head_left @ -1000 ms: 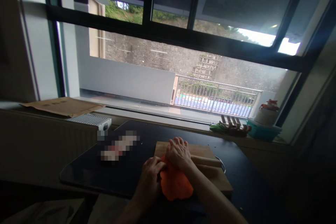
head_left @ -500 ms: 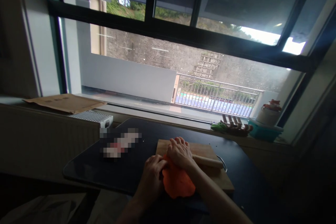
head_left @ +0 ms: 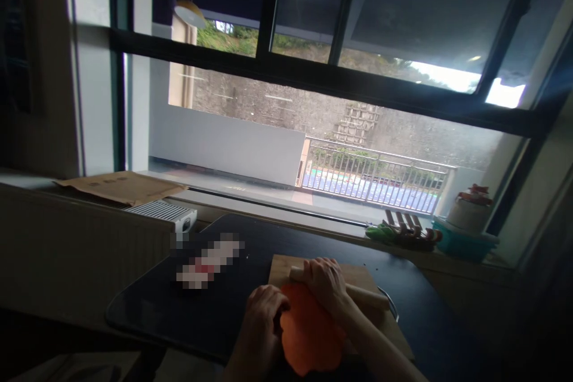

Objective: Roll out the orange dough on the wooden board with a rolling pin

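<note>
A flattened sheet of orange dough (head_left: 311,334) lies at the front of a wooden board (head_left: 280,265), hanging toward me past its near edge. My left hand (head_left: 266,313) is closed at the sheet's left edge, thumb and fingers pinching it. Lying across the board behind the dough is a wooden rolling pin (head_left: 369,297). My right hand (head_left: 329,283) lies over the pin near its left end, fingers curved over the far side and the wrist above the dough. The palm hides part of the pin.
The board rests on a dark table (head_left: 179,316), with a metal handle (head_left: 391,301) at its right. A blurred-out object (head_left: 210,265) lies to the left. On the sill are a brown envelope (head_left: 125,186), brown-and-green items (head_left: 398,233) and a teal box (head_left: 465,239). A window stands behind.
My right hand has shifted right along the rolling pin, so the pin's left end now shows. More of the orange sheet is visible. The whole view has moved slightly.
</note>
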The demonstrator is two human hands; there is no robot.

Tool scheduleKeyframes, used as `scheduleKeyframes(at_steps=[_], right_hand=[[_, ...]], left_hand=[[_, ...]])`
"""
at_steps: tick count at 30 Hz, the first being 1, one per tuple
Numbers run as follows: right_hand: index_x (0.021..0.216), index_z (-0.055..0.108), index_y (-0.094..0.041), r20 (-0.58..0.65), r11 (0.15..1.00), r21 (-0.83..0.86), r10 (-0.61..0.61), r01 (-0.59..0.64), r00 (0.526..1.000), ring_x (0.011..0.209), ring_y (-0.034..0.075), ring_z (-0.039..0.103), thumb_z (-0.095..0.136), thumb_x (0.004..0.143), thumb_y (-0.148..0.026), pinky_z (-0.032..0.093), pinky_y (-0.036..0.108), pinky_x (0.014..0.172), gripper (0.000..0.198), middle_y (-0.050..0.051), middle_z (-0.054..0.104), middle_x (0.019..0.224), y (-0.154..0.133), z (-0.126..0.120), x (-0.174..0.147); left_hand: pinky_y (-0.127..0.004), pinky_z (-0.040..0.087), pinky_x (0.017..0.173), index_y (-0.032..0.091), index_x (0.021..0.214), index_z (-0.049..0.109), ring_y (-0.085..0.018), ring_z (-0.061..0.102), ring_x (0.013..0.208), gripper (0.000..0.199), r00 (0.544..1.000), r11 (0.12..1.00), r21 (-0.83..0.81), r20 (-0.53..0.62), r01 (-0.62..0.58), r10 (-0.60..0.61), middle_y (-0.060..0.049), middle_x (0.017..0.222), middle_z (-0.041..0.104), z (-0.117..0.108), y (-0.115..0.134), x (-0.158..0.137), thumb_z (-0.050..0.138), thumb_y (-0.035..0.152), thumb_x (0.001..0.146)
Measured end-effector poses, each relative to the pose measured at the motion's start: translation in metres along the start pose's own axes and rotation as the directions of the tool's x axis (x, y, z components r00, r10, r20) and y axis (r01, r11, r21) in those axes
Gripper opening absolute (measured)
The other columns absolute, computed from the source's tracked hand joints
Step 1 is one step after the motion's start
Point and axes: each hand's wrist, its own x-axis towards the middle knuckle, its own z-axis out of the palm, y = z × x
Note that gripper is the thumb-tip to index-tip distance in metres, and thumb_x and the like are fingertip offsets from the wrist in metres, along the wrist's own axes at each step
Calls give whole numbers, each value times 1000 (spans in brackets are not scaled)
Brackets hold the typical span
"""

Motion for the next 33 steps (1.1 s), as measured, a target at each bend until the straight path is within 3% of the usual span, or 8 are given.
scheduleKeyframes(at_steps=[8, 12, 18, 23, 29, 33], right_hand=[[77, 69, -23, 80, 999, 16, -29, 28, 996, 68, 19, 64, 33, 99, -35, 39, 30, 64, 44, 5, 71, 76, -17, -11, -7], [84, 67, -22, 11, 998, 56, -27, 26, 1000, 88, 21, 62, 42, 94, -29, 40, 32, 75, 28, 7, 68, 91, -29, -7, -3], [109, 63, -22, 133, 996, 77, -61, 51, 989, 116, 26, 48, 34, 95, -35, 32, 45, 98, 34, 11, 58, 120, -34, -7, 6], [120, 58, -22, 222, 999, 40, 3, -12, 975, 128, 29, 38, 34, 95, -38, 29, 51, 101, 38, 13, 49, 134, -34, -7, 11], [130, 53, -23, 254, 992, 38, -127, 122, 959, 137, 28, 28, 23, 100, -36, 23, 51, 107, 44, 12, 43, 144, -39, -9, -5], [126, 56, -19, 287, 998, 14, -68, 66, 956, 140, 31, 23, 26, 98, -35, 20, 57, 107, 44, 15, 39, 147, -37, -8, 10]], left_hand=[[-41, 44, 86, 22, 79, 66, -24, 58, 89, 29, 999, 999, 31, 13, 36, -36, -5, 88, 66, -2, 4, 0, 46, 3, 71], [-42, 42, 90, 22, 79, 65, -23, 59, 90, 26, 1000, 1000, 20, 6, 0, 0, -5, 88, 67, -2, 4, 0, 47, 5, 74], [-42, 40, 92, 21, 77, 63, -23, 57, 89, 22, 1000, 997, 71, -19, -17, 19, -5, 86, 63, 0, 1, 0, 48, 6, 75], [-44, 40, 91, 20, 78, 64, -23, 55, 87, 20, 1000, 997, 72, -27, -2, 4, -5, 84, 61, 3, -1, -2, 48, 6, 74], [-43, 40, 90, 19, 74, 63, -23, 56, 87, 20, 998, 997, 77, -56, -3, 7, -5, 84, 61, 6, -1, -2, 47, 6, 75], [-44, 38, 94, 20, 75, 62, -22, 55, 89, 19, 999, 997, 71, -41, -1, 4, -5, 85, 61, 5, -1, -2, 48, 8, 76]])
